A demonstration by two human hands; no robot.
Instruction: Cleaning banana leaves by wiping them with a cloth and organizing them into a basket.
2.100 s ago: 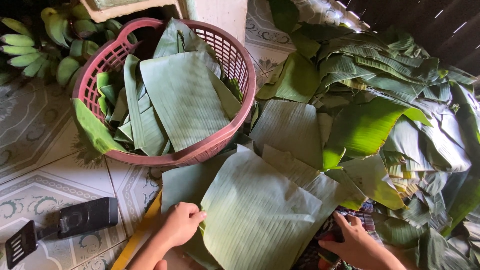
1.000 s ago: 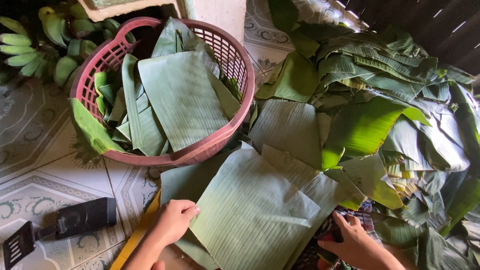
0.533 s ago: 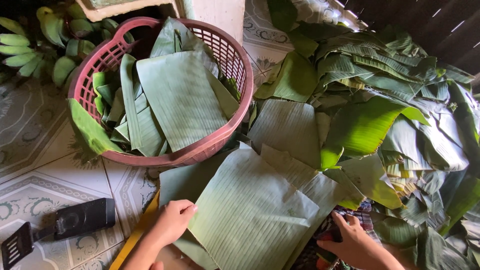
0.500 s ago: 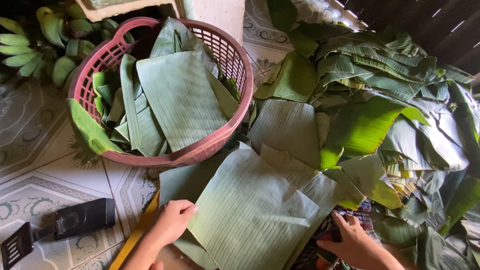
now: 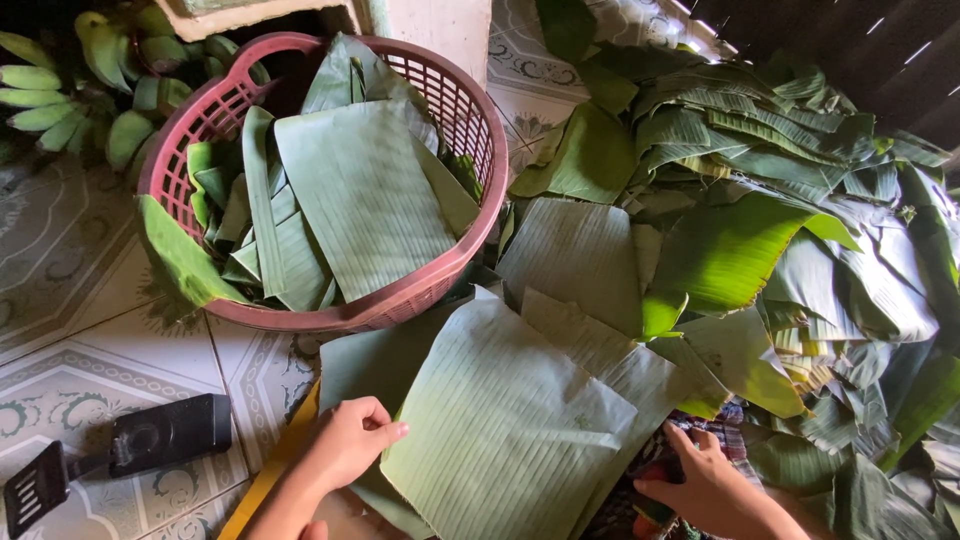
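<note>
**Hands at a cut banana leaf**

Left hand (image 5: 345, 440) curled loosely, fingertips pressed on the near left edge of a pale cut banana leaf piece (image 5: 505, 430) lying flat at near centre. Right hand (image 5: 705, 485) at the leaf's near right corner, fingers bent over something red and dark; grip unclear. Just beyond, a red plastic basket (image 5: 440, 285) filled with more leaf pieces. Heaped uncut leaves (image 5: 790, 190) far right. Green bananas (image 5: 90, 90) far left. Black handled tool (image 5: 165, 435) near left on patterned tile floor (image 5: 60, 290).

Pale green banana leaf piece (image 5: 505, 435), ribbed, lying flat atop other leaves, below the basket
</note>
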